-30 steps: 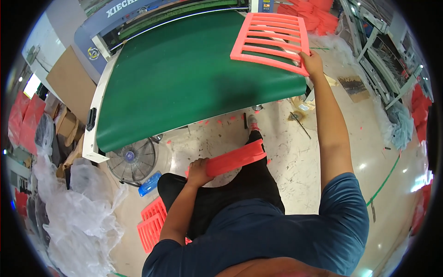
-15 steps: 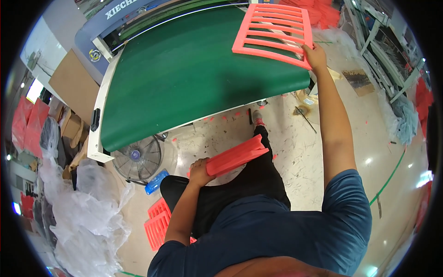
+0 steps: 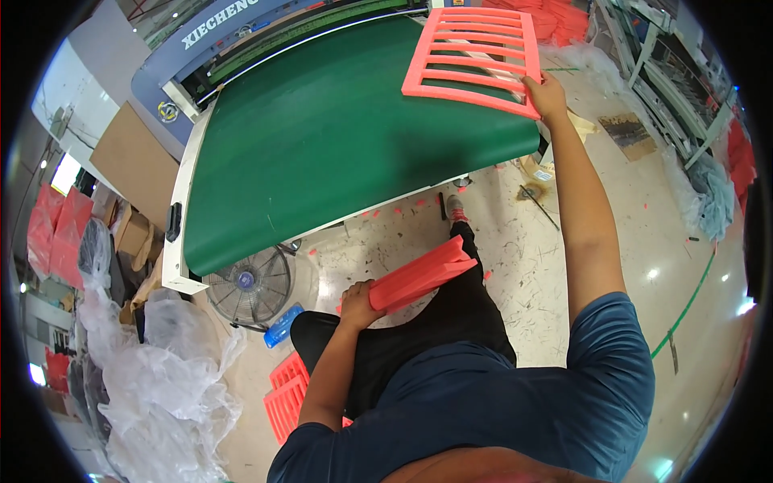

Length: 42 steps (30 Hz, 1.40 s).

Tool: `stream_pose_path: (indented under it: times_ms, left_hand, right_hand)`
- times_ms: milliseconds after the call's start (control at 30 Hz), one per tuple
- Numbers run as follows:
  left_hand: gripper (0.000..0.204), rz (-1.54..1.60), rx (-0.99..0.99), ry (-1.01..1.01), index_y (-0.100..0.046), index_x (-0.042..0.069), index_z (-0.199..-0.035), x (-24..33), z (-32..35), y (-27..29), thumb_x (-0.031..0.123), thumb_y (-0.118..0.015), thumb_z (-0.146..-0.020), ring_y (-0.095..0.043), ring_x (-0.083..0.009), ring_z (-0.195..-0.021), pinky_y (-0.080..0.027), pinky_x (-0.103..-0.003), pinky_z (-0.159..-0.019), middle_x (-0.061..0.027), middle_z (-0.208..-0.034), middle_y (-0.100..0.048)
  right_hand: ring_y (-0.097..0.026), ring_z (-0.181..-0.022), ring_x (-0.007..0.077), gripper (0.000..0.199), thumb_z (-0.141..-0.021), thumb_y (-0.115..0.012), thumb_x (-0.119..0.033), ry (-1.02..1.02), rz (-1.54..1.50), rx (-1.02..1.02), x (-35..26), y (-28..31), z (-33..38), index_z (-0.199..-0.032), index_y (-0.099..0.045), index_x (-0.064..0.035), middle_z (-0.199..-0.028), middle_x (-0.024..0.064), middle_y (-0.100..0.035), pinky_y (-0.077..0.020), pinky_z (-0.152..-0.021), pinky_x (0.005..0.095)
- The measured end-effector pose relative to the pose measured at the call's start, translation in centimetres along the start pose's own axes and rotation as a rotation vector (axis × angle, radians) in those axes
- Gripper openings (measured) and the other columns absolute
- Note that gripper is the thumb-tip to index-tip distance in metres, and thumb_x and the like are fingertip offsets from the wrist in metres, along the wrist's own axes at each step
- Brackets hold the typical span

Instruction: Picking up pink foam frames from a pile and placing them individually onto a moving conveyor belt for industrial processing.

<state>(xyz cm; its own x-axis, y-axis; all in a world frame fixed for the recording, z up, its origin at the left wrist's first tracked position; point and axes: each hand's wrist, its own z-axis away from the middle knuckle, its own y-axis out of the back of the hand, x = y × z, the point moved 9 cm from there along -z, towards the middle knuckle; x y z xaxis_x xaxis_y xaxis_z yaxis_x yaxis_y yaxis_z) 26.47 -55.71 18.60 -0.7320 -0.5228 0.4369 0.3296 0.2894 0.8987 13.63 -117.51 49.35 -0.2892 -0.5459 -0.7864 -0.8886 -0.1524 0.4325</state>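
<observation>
Coral-red foam, cut into a slatted grid panel (image 3: 475, 58), lies flat at the far right corner of a green conveyor belt (image 3: 322, 137). The right hand (image 3: 546, 90) reaches out at full arm's length and has its fingers clenched on the panel's near right corner. Lower down, over the lap, the left hand (image 3: 358, 299) grasps one end of a thick stack of foam pieces (image 3: 423, 274) in the same colour; the stack points up and to the right, above the person's dark trousers.

The belt is a broad, matt green surface with a white frame (image 3: 179, 241) along its left edge, and it runs back into a blue and grey machine housing (image 3: 173, 76). A round floor fan (image 3: 248, 286) stands under the belt's near left corner, with a blue object beside it on the floor. More red slatted panels (image 3: 286, 398) lie stacked on the floor by the person's left leg.

The floor (image 3: 523, 266) is pale, glossy and scuffed, dotted with small red foam scraps and crossed at the right by a green line. Heaps of clear plastic sheeting (image 3: 153, 378) fill the lower left, with cardboard (image 3: 129, 165) and red bundles behind them. Metal racking (image 3: 676, 72) stands at the upper right.
</observation>
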Motion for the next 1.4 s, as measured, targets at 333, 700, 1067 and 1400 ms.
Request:
stream_pose_path:
  times_ms: [333,700,1067,1400]
  left_hand:
    - [0.084,0.011,-0.002,0.002,-0.059,0.009,-0.131,0.1,0.1,0.1,0.034,-0.089,-0.057,-0.060,-0.0354,-0.116,-0.044,-0.047,-0.102,-0.0153,-0.122,-0.064]
    - [0.086,-0.012,-0.067,0.030,-0.056,0.013,-0.135,-0.5,0.2,-0.9,0.037,-0.089,-0.059,-0.057,-0.0320,-0.121,-0.042,-0.047,-0.103,-0.0113,-0.126,-0.061]
    - [0.087,-0.008,-0.079,0.039,-0.055,0.013,-0.135,-0.8,0.2,-1.2,0.038,-0.089,-0.059,-0.057,-0.0327,-0.121,-0.042,-0.048,-0.103,-0.0122,-0.125,-0.061]
    - [0.087,-0.013,-0.085,0.055,-0.055,0.012,-0.136,-0.9,0.1,-1.5,0.038,-0.089,-0.060,-0.056,-0.0333,-0.121,-0.042,-0.048,-0.103,-0.0126,-0.126,-0.061]
  right_hand:
    - [-0.072,-0.079,0.0243,0.051,-0.081,-0.073,-0.037,-0.047,-0.219,-0.015,0.4,0.0,0.1,-0.117,-0.072,-0.0018,-0.093,0.0170,-0.075,-0.0542,-0.075,0.0362]
    - [-0.071,-0.081,0.0280,0.053,-0.080,-0.073,-0.040,-0.049,-0.139,0.001,0.6,0.1,0.0,-0.118,-0.072,-0.0029,-0.091,0.0185,-0.074,-0.0541,-0.077,0.0384]
    - [-0.063,-0.053,0.0159,0.039,-0.089,-0.071,-0.022,0.019,-0.181,0.008,0.4,-0.4,-0.2,-0.119,-0.065,0.0025,-0.074,0.0100,-0.068,-0.0487,-0.049,0.0308]
    - [-0.066,-0.057,0.0177,0.044,-0.087,-0.073,-0.026,0.046,-0.074,0.032,-0.3,0.2,-0.1,-0.120,-0.067,0.0022,-0.080,0.0118,-0.070,-0.0515,-0.054,0.0319]
